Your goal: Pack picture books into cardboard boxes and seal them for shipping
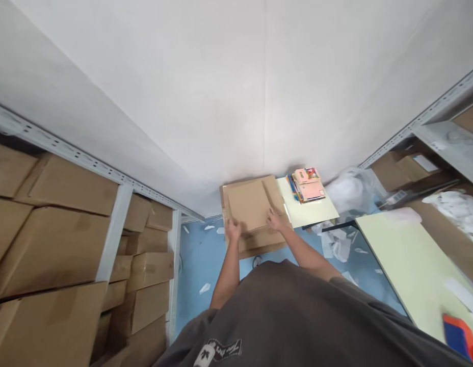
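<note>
A brown cardboard box (252, 204) stands against the white wall ahead of me, its top flaps folded down. My left hand (232, 229) grips the near left edge of the top flap, fingers curled over it. My right hand (275, 220) presses on the near right part of the flap, fingers bent on the cardboard. Both forearms reach forward from my dark grey shirt.
A small pale yellow table (316, 211) to the right of the box carries a stack of colourful booklets (307, 186). A larger pale table (412, 265) runs along the right. Metal shelving with cardboard boxes (56, 239) fills the left. Paper scraps litter the blue floor (200, 265).
</note>
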`<state>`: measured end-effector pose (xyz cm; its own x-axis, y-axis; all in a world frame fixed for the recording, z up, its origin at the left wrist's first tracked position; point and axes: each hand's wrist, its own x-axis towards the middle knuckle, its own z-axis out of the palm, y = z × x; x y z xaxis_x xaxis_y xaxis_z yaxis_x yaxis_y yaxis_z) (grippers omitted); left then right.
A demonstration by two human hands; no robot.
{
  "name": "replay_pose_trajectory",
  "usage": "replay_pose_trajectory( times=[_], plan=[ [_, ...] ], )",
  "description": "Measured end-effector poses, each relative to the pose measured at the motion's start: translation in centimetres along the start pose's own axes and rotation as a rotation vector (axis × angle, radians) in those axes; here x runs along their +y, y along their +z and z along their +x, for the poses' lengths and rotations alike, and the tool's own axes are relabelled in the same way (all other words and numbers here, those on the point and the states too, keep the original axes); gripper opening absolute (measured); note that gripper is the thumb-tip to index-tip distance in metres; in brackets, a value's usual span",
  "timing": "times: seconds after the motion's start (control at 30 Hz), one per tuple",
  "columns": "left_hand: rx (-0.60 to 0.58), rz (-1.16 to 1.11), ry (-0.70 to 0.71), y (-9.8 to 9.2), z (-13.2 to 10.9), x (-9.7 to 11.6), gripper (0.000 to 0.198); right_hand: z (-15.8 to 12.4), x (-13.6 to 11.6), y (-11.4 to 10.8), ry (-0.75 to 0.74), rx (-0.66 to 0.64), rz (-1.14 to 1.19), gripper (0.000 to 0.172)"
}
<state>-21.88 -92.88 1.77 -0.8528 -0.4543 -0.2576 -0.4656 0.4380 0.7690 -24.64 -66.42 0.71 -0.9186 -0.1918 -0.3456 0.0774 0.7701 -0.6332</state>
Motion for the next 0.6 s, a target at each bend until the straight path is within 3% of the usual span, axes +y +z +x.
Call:
replay_pose_trajectory(
  times=[0.17, 0.3, 0.5, 0.6],
  plan=[
    [-0.056, -0.228, -0.2, -1.9, 1.6, -3.8, 0.031, -0.6, -2.9, 3.8, 0.045, -0.094, -0.24, 0.073],
    [-0.039, -0.433, -0.321, -2.9, 2.7, -5.5, 0.03, -0.8, -2.9, 3.8, 0.012, -0.092, -0.193, 0.076],
    [-0.168, -0.819, -0.293, -4.7, 2.9, -4.9, 0.038, 0.3, -1.8, 1.6, -0.021, 0.136, 0.363, 0.082],
    [-0.213, -0.852, -0.264, -5.0, 2.8, -3.4, 0.041, 0.6, -1.5, 0.1, 0.034, 0.179, 0.692, 0.084]
  ],
)
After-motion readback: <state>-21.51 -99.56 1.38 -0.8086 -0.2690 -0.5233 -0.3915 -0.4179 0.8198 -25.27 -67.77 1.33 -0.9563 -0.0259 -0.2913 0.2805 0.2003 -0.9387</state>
